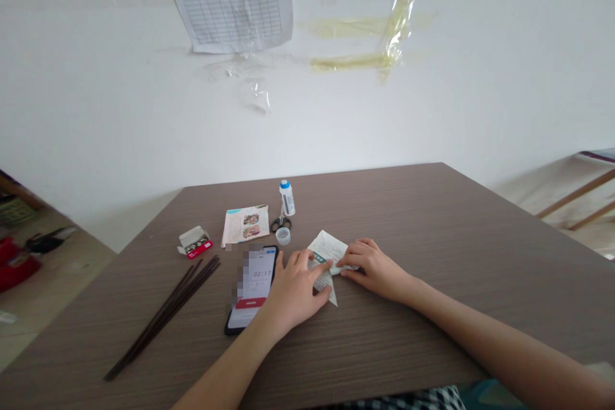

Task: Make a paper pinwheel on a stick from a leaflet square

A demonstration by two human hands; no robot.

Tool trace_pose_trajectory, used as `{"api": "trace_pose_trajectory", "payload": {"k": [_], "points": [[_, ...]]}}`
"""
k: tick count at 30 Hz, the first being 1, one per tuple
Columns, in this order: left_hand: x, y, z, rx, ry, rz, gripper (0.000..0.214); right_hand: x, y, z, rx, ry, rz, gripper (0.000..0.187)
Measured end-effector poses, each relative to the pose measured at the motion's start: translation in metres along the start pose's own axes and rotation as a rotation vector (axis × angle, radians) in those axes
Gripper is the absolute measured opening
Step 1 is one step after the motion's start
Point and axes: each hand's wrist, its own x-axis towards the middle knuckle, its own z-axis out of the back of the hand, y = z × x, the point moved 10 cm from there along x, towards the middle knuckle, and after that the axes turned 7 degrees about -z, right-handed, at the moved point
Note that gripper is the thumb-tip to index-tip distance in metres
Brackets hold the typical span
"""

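Note:
A folded sheet of printed paper [327, 245] with a green strip lies on the table, its corners pointed. My left hand [298, 285] rests on the paper's left part, fingers spread and pressing it down. At the right edge, my right hand [377, 270] has its fingers and thumb closed on a fold of the same paper. Part of the sheet is hidden under both hands. Just left of my left hand is a phone [252, 278] showing a timer at 02:17.
Thin dark sticks [166, 315] lie at left, below an open small red-and-white box [196, 243]. Behind the phone are a printed booklet [246, 224], scissors [280, 224], a clear cup [283, 236] and a blue-capped white bottle [287, 198]. A white wall [365, 122] rises behind the table.

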Motion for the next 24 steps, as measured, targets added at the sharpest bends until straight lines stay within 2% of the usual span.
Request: {"api": "trace_pose_trajectory", "payload": {"k": [5,17,24], "points": [[0.0004,0.0009,0.0023,-0.011,-0.038,-0.004,0.049,-0.0005,0.0005,-0.0002,-0.008,-0.021,0.015,0.020],[0.0001,-0.0034,0.0032,0.027,0.043,-0.004,0.052,0.0000,0.0000,-0.0008,0.005,-0.016,0.001,0.022],[0.0012,-0.0014,0.0019,0.013,0.009,0.004,0.053,0.0001,-0.0008,0.0012,0.016,-0.018,-0.027,0.025]]}}
